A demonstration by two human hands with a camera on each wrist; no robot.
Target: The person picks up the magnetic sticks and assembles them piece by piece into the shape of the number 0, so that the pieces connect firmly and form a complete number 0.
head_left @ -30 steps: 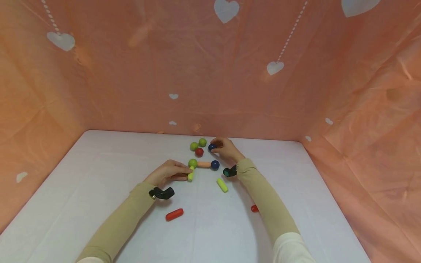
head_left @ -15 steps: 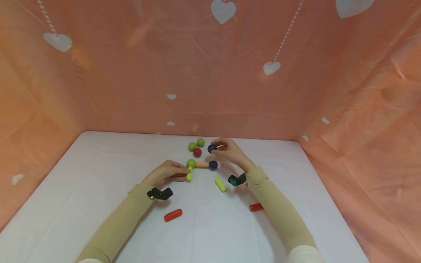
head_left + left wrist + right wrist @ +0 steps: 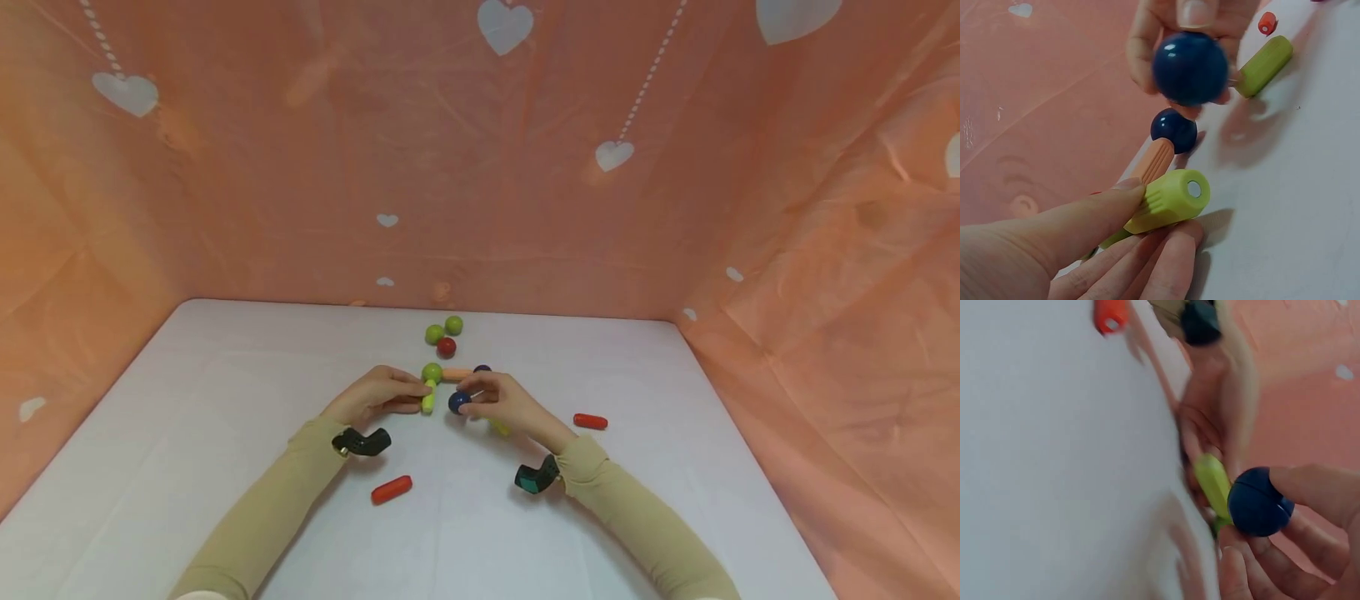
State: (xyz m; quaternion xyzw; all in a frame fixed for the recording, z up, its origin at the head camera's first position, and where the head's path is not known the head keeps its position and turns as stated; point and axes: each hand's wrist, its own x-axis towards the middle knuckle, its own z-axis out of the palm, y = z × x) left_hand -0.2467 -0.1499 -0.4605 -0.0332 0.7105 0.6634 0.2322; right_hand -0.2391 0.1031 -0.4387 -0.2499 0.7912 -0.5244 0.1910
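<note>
Left hand [image 3: 377,392] pinches lime stick [image 3: 428,403], long axis near-to-far, free end nearest — right hand [image 3: 512,403] pinches blue ball [image 3: 458,403], partly hiding second stick [image 3: 499,428]

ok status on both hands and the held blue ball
Left hand gripping yellow-green rod. Right hand holding dark blue ball, apart from the rod. No obstruction visible between ball and rod.

"What are you holding?"
"My left hand [image 3: 378,390] pinches a yellow stick [image 3: 428,403] touching a green ball [image 3: 432,373]."
"And besides?"
"My right hand [image 3: 506,403] holds a blue ball [image 3: 458,403] near that stick."
</note>
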